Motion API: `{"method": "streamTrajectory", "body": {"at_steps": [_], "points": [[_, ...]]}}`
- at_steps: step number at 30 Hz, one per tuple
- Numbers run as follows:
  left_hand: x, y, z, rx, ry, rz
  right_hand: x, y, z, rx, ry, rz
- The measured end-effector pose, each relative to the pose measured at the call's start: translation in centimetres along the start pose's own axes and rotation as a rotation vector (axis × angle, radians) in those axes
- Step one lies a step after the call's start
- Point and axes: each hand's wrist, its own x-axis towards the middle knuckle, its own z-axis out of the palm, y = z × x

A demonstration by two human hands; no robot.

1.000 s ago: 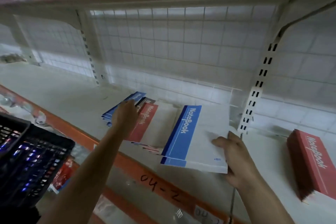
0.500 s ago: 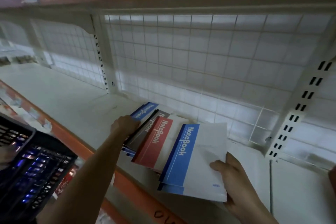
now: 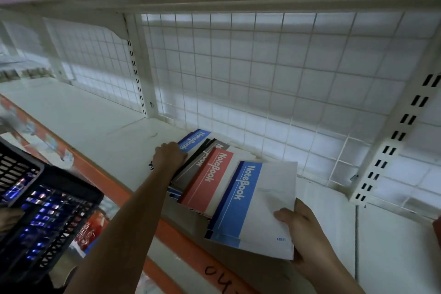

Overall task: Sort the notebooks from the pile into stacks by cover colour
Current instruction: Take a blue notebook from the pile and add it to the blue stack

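**Blue one coming off the pile**

Since a second ago the left hand [image 3: 169, 155] has slid back to the far-left corner of the pile [image 3: 191, 174], baring the grey and red covers; the right hand [image 3: 307, 234] has drawn its blue notebook [image 3: 253, 205] out toward the shelf's front lip.

Far left, a black basket [image 3: 47, 210] is held up below the shelf [image 3: 95, 124], out of the way of the sorting. Next comes the left hand, fingers curled down at the pile's edge; whether they clamp the notebooks or only lean on them I cannot tell, though I'd guess the hand is there to stop the pile sliding while the other pulls. The pile lies fanned on the shelf, a blue cover [image 3: 194, 141] at the back, a grey notebook [image 3: 207, 159] over it, then a red notebook [image 3: 210, 179]; fanned so, each colour shows at a glance.

To the right, the blue notebook overlaps the red one's edge and juts past the orange lip; the right hand grasps it at its near-right corner, thumb on the white cover and fingers beneath, a grip that keeps the coloured band readable. It has yet to reach a stack; I'd say the sorting is in its early part.
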Motion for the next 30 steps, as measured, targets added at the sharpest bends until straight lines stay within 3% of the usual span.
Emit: {"method": "streamTrajectory", "body": {"at_steps": [7,12,23,30], "points": [[-0.4,1.4,-0.3,0.125,0.023,-0.055,-0.4,0.1,-0.6,0.021,0.002,-0.011],[-0.5,2.0,-0.4,0.086,-0.043,-0.129,-0.6,0.1,-1.1,0.042,0.002,-0.022],[-1.0,-0.3,0.2,-0.038,-0.075,-0.125,-0.6,1.2,-1.5,0.046,0.035,0.048],[-1.2,0.2,-0.3,0.048,-0.048,-0.105,-0.6,1.1,-1.4,0.007,0.053,0.086]]}}
